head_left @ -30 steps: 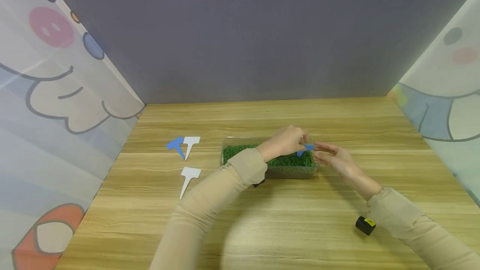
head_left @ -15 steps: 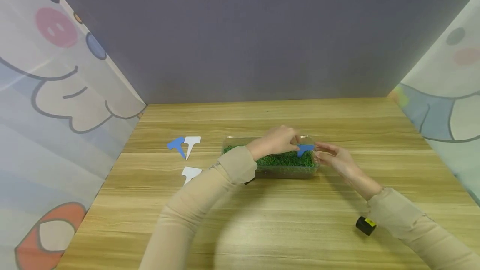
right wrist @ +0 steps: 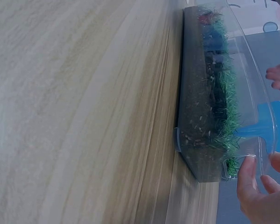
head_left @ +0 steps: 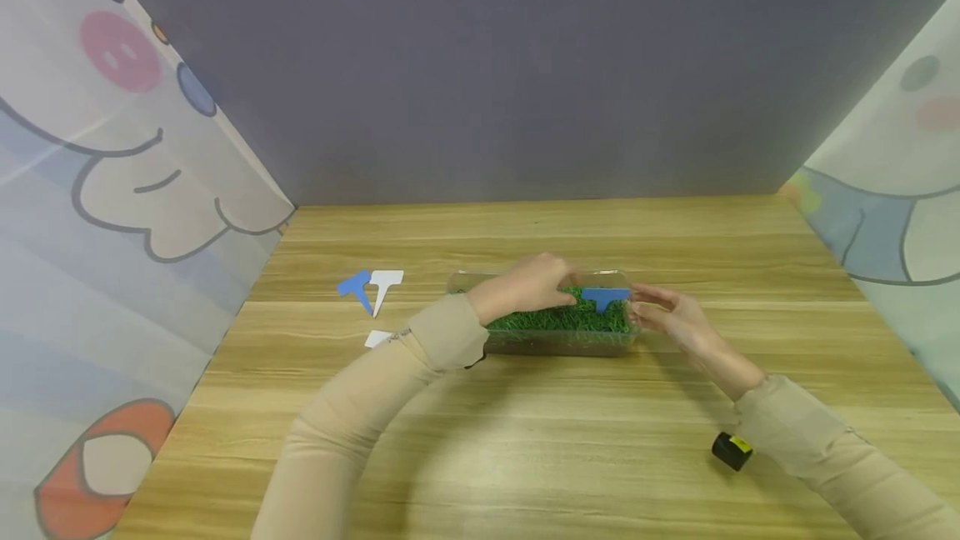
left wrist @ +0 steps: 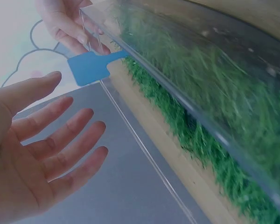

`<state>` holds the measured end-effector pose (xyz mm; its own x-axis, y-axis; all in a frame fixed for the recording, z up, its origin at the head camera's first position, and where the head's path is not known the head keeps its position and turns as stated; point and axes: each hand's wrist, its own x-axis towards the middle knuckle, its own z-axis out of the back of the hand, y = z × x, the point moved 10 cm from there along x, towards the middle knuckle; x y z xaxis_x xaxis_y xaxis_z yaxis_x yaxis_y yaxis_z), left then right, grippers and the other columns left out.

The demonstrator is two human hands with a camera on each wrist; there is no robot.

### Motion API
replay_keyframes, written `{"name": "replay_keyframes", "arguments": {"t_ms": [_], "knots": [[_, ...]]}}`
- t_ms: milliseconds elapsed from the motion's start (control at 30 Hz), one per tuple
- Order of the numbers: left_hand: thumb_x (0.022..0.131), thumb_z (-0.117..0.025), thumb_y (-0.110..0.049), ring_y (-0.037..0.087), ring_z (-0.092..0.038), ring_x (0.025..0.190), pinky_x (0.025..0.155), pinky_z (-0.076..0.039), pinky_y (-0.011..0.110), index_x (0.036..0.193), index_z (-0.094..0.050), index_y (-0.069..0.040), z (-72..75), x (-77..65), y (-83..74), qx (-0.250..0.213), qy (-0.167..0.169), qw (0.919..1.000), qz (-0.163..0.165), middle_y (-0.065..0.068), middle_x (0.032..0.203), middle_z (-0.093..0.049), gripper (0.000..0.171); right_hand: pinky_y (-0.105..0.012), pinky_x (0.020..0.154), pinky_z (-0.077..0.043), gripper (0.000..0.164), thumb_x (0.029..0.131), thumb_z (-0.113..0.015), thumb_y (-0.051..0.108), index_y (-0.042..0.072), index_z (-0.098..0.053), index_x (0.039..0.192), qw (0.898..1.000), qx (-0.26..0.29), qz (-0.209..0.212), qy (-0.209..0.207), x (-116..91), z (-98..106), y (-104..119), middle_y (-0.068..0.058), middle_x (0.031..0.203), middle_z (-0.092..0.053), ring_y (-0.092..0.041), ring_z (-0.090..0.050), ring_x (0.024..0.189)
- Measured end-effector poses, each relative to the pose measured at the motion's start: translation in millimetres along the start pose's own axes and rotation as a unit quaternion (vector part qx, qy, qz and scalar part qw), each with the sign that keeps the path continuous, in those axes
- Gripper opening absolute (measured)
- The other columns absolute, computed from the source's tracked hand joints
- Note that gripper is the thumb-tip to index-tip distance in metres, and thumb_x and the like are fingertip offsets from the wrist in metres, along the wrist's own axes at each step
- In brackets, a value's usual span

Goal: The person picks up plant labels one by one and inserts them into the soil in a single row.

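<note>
A clear plastic box (head_left: 558,347) filled with soil and green grass (head_left: 551,322) stands on the table. Near its right end, a blue T-shaped plant label (head_left: 606,296) stands upright in the grass. My left hand (head_left: 528,286) hovers over the box, left of that label and apart from it. In the left wrist view the left hand (left wrist: 46,149) has spread, relaxed fingers and holds nothing. At the box's right end my right hand (head_left: 678,323) grips the wall; the right wrist view has the thumb (right wrist: 247,179) on one side and fingers beyond the plastic.
Left of the box, a blue plant label (head_left: 356,285) and a white one (head_left: 387,279) lie close together on the table. Another white label (head_left: 377,339) is partly hidden by the left sleeve. A small black block (head_left: 731,451) with yellow sits by the right sleeve.
My left hand has let go of the blue label and drawn away to the left, so more of the label shows. The left sleeve now covers more of the lower white label. My right hand stays put.
</note>
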<state>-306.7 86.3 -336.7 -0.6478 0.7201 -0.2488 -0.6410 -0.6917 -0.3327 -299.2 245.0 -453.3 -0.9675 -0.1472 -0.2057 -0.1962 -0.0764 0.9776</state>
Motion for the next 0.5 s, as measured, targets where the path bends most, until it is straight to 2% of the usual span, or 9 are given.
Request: {"name": "replay_keyframes", "arguments": {"t_ms": [100,167,300,500], "knots": [[0.085,-0.059,-0.026,0.013,-0.055,0.101,0.085,-0.045,0.025,0.118,-0.055,-0.011,-0.4,-6.1,5.3,0.014,0.007,0.9999,0.006,0.000,0.116,-0.057,0.036,-0.024,0.079,-0.048,0.080,0.070,-0.071,0.038,0.000,-0.037,0.132,1.000,0.015,0.003,-0.001,6,5,-9,-0.001,0.114,-0.054,-0.011,-0.061,0.089],[0.085,-0.059,-0.026,0.013,-0.054,0.103,0.086,-0.044,0.026,0.118,-0.055,-0.010,-0.8,-10.8,8.1,0.022,0.013,0.9997,0.007,0.001,0.117,-0.057,0.037,-0.024,0.079,-0.048,0.081,0.070,-0.071,0.038,-0.001,-0.036,0.132,1.000,0.017,0.004,0.002,7,5,-10,-0.006,0.118,-0.052,-0.011,-0.061,0.090],[0.085,-0.059,-0.025,0.016,-0.054,0.104,0.089,-0.043,0.027,0.119,-0.054,-0.008,0.0,-22.3,13.4,0.033,0.014,0.9993,0.005,0.003,0.118,-0.056,0.038,-0.025,0.078,-0.049,0.079,0.071,-0.071,0.036,0.000,-0.037,0.132,1.000,0.013,0.001,-0.003,7,5,-11,-0.006,0.118,-0.052,-0.011,-0.061,0.090],[0.085,-0.060,-0.025,0.017,-0.055,0.099,0.085,-0.045,0.029,0.116,-0.057,-0.007,2.4,-40.6,22.5,0.046,-0.006,0.9989,-0.001,0.006,0.114,-0.057,0.036,-0.024,0.078,-0.048,0.078,0.072,-0.070,0.036,0.001,-0.036,0.132,1.000,0.011,-0.003,-0.003,6,5,-11,-0.005,0.118,-0.052,-0.010,-0.060,0.090]]}}
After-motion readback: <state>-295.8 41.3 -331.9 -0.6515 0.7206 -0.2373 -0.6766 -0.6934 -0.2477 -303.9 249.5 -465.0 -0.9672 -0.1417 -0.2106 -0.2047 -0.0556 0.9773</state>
